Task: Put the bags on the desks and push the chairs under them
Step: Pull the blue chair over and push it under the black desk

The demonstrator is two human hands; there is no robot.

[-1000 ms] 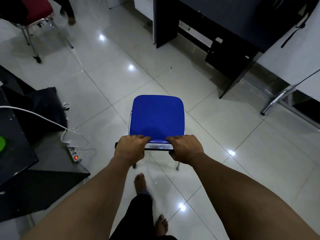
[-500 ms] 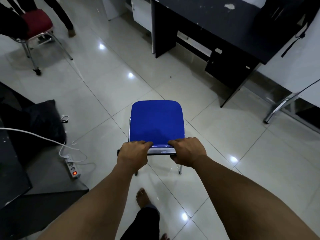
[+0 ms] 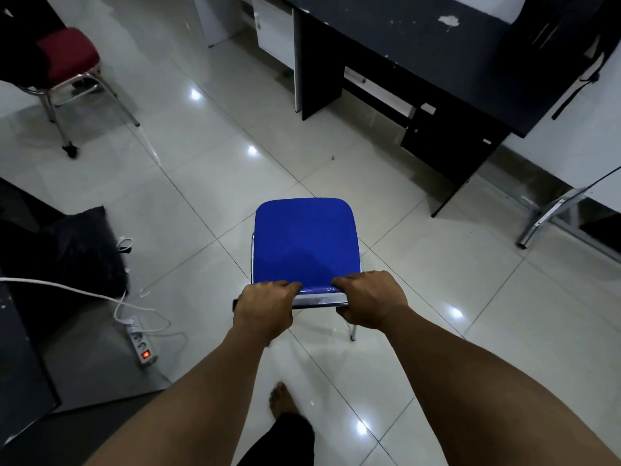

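Note:
A blue-seated chair [image 3: 304,242] with a chrome frame stands on the tiled floor in front of me. My left hand [image 3: 265,307] grips the top of its backrest at the left, my right hand [image 3: 369,302] grips it at the right. A black desk [image 3: 420,38] with an open knee space stands ahead at the upper right. A dark bag [image 3: 564,31] lies on the desk's right end, its strap hanging over the edge.
A red-seated chair [image 3: 65,58] stands at the far left. A white power strip [image 3: 142,344] with a lit red switch and white cable lies on the floor left. A dark bag [image 3: 80,253] sits near it. A chrome table leg [image 3: 544,216] is at right.
I have walked forward with the chair in both hands, and the black desk has come closer. The grip of both hands is unchanged.

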